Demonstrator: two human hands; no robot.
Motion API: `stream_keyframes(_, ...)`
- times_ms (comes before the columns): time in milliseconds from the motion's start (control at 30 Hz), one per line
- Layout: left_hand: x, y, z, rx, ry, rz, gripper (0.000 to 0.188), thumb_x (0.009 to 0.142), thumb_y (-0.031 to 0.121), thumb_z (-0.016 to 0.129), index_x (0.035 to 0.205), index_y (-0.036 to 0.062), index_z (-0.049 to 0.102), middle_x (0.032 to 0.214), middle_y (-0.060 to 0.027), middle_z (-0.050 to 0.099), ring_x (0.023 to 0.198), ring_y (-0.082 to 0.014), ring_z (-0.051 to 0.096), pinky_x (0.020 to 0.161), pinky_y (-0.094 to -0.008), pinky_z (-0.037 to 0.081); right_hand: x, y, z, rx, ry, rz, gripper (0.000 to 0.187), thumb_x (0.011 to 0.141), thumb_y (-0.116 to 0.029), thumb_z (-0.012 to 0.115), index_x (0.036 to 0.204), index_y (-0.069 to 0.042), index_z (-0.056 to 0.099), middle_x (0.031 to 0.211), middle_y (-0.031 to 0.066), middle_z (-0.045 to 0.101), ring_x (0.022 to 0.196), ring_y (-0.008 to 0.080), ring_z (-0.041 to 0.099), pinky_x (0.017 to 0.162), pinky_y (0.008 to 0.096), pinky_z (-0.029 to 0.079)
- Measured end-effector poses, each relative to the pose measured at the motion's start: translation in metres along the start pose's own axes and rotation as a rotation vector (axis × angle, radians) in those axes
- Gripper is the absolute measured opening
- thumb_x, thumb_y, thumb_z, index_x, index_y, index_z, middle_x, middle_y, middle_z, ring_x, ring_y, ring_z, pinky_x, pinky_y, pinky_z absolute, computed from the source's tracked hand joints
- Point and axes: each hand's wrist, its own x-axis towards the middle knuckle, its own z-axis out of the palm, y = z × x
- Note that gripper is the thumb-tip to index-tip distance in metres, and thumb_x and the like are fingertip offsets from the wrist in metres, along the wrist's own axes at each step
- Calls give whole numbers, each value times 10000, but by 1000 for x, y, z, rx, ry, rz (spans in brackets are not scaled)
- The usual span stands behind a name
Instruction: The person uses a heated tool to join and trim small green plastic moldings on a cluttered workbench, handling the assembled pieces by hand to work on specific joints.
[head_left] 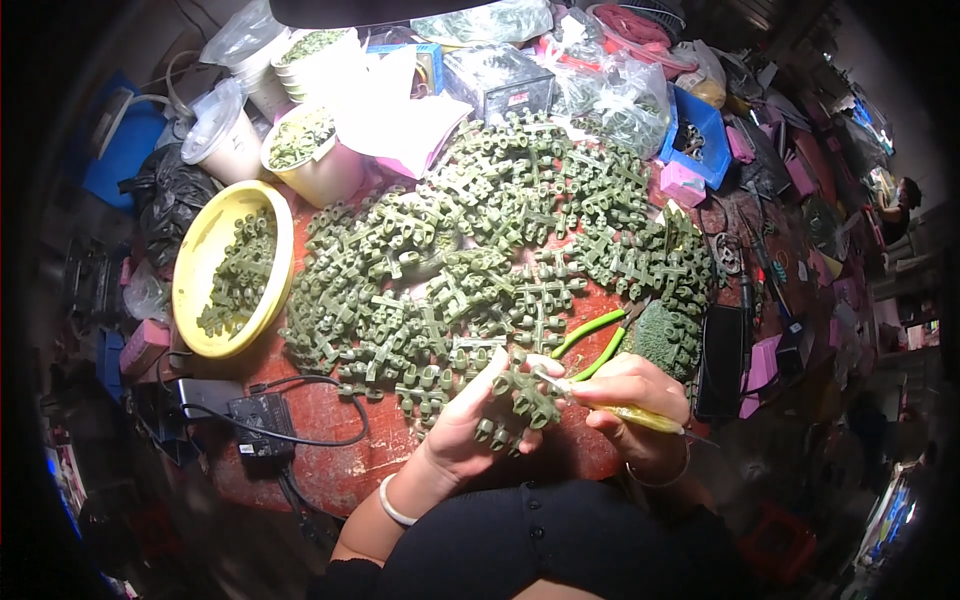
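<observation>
My left hand [462, 432] is closed around a dark green moulded piece [532, 400] with short tube-like stubs along it. In my right hand [645, 388] is a slim hand tool with a yellow handle [648, 417]. Its thin metal end meets the green piece, but the exact shape of the tip is too small to tell. Just beyond my hands spreads a big heap of similar green pieces [440, 270] on the red tabletop [390, 455]. A pair of green-handled pliers [602, 340] lies beyond my right hand, its jaws partly hidden among the pieces.
At the left a yellow basin [185, 290] holds more green pieces. Pale buckets [335, 175] of small green parts stand behind it. A black adapter [262, 425] trails a cable near the front left. A blue bin [712, 135], plastic bags [625, 100] and a dark green pad [662, 335] sit rightward.
</observation>
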Motion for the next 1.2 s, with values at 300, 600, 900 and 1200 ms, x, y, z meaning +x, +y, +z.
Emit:
stream_keyframes(300,-3,-2,10,56,83,-10,510,1069,426,326,1300,15,518,1035,-78,647,741,-145,613,567,-271,508,-1,6,2,-79,-78,-10,262,837,-136,753,1075,-29,730,903,87,699,760,200,624,687,304,501)
stream_keyframes(600,-1,-2,7,73,49,-43,526,1065,443,326,1302,11,512,1031,-85,649,752,-137,609,572,-270,507,-1,1,3,-70,-55,12,279,812,-111,757,1078,-30,732,918,95,695,774,201,619,698,306,498)
stream_keyframes(900,-2,-1,8,58,49,-75,551,1063,471,309,1298,20,519,1050,-72,633,778,-127,606,572,-274,513,-4,3,0,-10,-62,49,237,854,-120,734,1077,-39,734,887,86,674,783,204,624,719,299,501)
stream_keyframes(1200,1,-5,2,-8,155,-60,487,1048,501,346,1188,97,579,908,-65,666,676,-148,640,491,-259,504,1,0,15,-169,-40,-58,359,794,41,728,1135,-66,700,1043,104,672,899,243,626,794,327,500)
